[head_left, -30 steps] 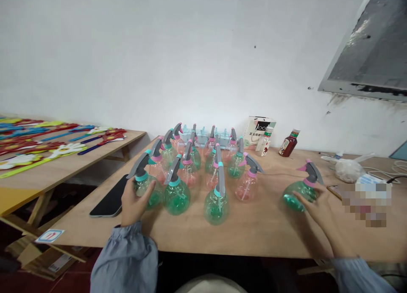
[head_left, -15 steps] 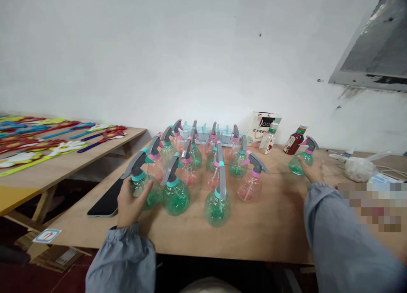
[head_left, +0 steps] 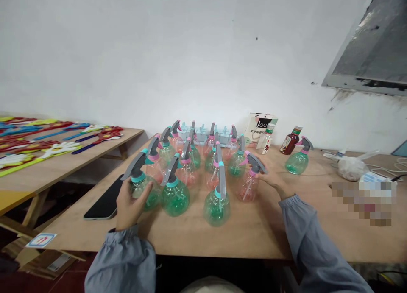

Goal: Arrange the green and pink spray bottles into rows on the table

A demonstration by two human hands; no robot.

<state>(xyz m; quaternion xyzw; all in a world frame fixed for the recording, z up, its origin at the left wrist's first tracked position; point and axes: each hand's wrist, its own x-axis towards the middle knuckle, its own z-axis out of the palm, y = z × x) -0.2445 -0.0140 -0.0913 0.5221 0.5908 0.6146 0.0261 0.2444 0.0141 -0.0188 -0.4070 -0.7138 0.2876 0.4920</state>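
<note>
A green spray bottle (head_left: 146,193) with a turquoise collar stands at the front left of the group, and my left hand (head_left: 132,202) is wrapped round its side, thumb across the front. My right hand (head_left: 276,185) reaches in from the right with fingers stretched toward a pink spray bottle (head_left: 249,187); its fingertips are blurred and partly behind that bottle, so contact is unclear. Two more green spray bottles, one at front centre-left (head_left: 175,198) and one at front centre (head_left: 217,208), stand between my hands. Another green spray bottle (head_left: 296,162) with a pink trigger stands apart at the right.
More spray bottles crowd behind, before a pale blue rack (head_left: 219,136). A black phone (head_left: 104,202) lies left. At the back stand a printed box (head_left: 254,129) and a brown bottle (head_left: 290,142); a plastic bag (head_left: 352,168) lies right. Colourful hand-shaped items (head_left: 63,148) cover the neighbouring table.
My right hand has let go of the green spray bottle at the right and moved left to beside the pink one. My left hand stays round its bottle.
</note>
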